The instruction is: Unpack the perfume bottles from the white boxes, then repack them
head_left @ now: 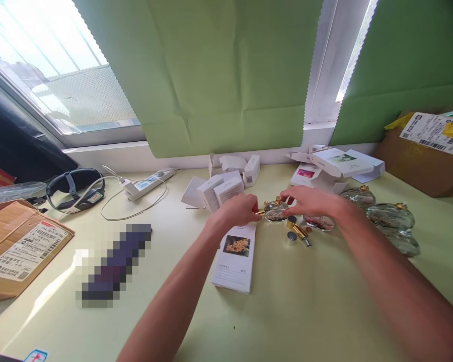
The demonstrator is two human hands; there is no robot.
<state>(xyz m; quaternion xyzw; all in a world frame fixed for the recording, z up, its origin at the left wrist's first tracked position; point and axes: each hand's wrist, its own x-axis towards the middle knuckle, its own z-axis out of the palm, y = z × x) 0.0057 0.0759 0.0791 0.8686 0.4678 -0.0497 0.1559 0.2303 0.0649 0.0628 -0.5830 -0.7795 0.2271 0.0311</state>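
Note:
My left hand (241, 208) is closed, with a small gold-coloured fitting (261, 212) at its fingertips, mostly hidden by the fingers. Beside it stands a flat, round clear glass perfume bottle (275, 213) with a gold neck. My right hand (305, 200) grips this bottle from the right, thumb and fingers at its side and top. Just in front lie a gold spray pump (300, 231) and a dark-topped gold cap (291, 238). A second glass bottle (319, 222) sits partly under my right wrist. Below my left hand lies a white box (234, 259) with an orange flower picture.
More glass bottles (390, 217) stand at the right, near my forearm. Opened white boxes (340, 163) are piled behind, with others (219, 188) at centre back. A carton (419, 161), power strip (151, 183), headset strap (73, 188), parcel (26, 246) and blurred dark object (117, 264) surround the table.

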